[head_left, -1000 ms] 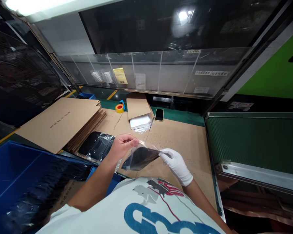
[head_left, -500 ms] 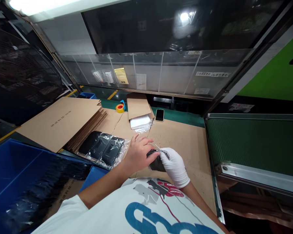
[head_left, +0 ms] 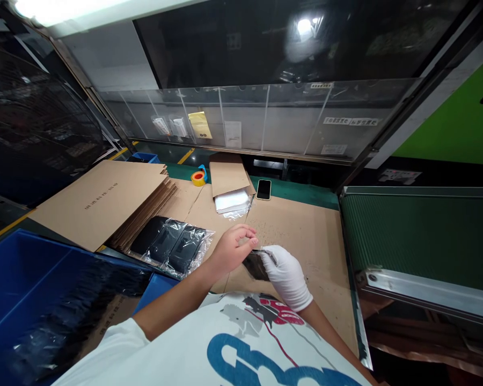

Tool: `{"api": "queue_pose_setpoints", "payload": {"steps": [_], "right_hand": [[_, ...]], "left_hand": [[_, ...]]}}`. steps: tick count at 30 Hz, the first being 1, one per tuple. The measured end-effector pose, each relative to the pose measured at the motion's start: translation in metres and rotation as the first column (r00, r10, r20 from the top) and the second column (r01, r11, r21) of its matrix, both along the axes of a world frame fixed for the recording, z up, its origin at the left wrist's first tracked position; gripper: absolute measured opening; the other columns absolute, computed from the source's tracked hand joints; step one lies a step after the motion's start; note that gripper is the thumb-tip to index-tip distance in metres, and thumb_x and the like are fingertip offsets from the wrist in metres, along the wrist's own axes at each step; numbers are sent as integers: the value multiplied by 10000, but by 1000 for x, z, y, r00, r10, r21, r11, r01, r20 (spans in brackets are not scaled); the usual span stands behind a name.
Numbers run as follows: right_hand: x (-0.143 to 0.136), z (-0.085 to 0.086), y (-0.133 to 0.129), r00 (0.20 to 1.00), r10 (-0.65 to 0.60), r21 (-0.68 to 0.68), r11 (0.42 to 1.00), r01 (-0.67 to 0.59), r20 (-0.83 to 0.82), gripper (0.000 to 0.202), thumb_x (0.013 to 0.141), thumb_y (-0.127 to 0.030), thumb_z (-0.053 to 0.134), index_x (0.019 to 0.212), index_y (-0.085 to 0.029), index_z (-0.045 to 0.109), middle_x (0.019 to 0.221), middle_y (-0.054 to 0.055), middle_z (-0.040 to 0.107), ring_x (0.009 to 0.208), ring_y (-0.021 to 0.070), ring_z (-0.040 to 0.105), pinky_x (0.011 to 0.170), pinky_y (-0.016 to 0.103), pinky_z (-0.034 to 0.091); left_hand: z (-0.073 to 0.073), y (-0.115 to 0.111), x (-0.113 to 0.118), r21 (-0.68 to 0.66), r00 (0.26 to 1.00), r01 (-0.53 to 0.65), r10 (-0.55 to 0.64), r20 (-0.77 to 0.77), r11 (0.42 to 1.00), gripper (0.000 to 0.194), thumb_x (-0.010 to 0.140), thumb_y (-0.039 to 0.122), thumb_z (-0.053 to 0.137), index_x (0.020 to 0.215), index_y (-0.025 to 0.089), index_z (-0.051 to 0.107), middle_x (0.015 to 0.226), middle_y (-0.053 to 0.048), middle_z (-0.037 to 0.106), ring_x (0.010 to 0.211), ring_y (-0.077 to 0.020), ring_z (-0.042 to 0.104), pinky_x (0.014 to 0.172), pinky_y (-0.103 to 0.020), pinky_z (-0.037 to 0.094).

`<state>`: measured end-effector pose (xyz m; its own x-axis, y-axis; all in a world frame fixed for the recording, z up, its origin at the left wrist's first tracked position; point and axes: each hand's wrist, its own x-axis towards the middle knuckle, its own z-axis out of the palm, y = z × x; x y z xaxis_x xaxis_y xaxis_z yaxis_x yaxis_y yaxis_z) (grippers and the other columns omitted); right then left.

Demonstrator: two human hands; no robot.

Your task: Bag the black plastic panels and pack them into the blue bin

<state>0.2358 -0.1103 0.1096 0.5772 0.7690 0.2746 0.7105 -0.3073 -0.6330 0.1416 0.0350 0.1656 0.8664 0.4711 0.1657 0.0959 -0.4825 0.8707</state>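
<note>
My right hand, in a white glove, grips a dark flat piece close to my body, above the cardboard-covered table. Just left of it is my left hand, ungloved, its fingers curled at the upper edge of the dark piece; whether they pinch anything is too small to tell. Black parts in clear plastic bags lie to the left of my hands. Beyond my hands, clear plastic bags stick out of a brown cardboard sleeve.
A phone and yellow tape lie at the back. Stacked cardboard sheets stand at the left, above a blue bin of bagged dark parts. A green conveyor runs on the right. Clear pockets hang behind the table.
My left hand's fingers have drawn together and lifted slightly off the dark piece, showing more of it. My right hand still holds it, nearly unmoved.
</note>
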Motion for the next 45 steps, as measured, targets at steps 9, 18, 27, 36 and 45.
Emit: {"api": "queue_pose_setpoints", "payload": {"steps": [9,18,27,36,45], "right_hand": [[-2,2,1,1000,18,-3,1000,-18,7,311,971,-350,400,949,-227,685,889,44,723,785,188,667,702,278,472],[3,-7,-2,979,-57,78,994,74,-198,226,912,-320,480,906,-217,680,908,66,716,855,216,661,798,323,492],[13,-11,-8,749,-61,298,894,335,-660,217,781,-420,636,818,-208,669,790,47,690,579,169,594,585,312,526],[12,-11,-11,758,-44,309,897,316,-651,190,796,-401,632,820,-216,667,749,35,662,596,169,577,607,312,520],[15,-10,-12,732,-66,310,878,365,-678,203,785,-409,637,815,-208,649,689,10,630,554,156,555,577,300,502]], "left_hand": [[-1,-1,1,156,981,96,-67,-184,983,106,801,293,670,751,225,734,1082,-50,703,1049,-240,616,1017,-411,381],[-11,22,3,-96,996,-60,66,59,994,281,905,442,533,869,189,649,1036,-68,660,1022,-204,590,930,-325,430],[-39,61,-24,-704,999,19,-49,-23,710,930,637,672,733,1418,275,419,1439,-158,479,1354,-326,398,1072,-494,295],[-46,42,-19,-813,990,117,-136,48,571,621,596,467,865,1127,189,705,1124,-143,710,1094,-269,636,1047,-426,385],[-50,38,-10,-769,977,-107,210,36,630,375,555,431,878,745,142,733,713,-39,713,697,-154,655,816,-344,533]]}}
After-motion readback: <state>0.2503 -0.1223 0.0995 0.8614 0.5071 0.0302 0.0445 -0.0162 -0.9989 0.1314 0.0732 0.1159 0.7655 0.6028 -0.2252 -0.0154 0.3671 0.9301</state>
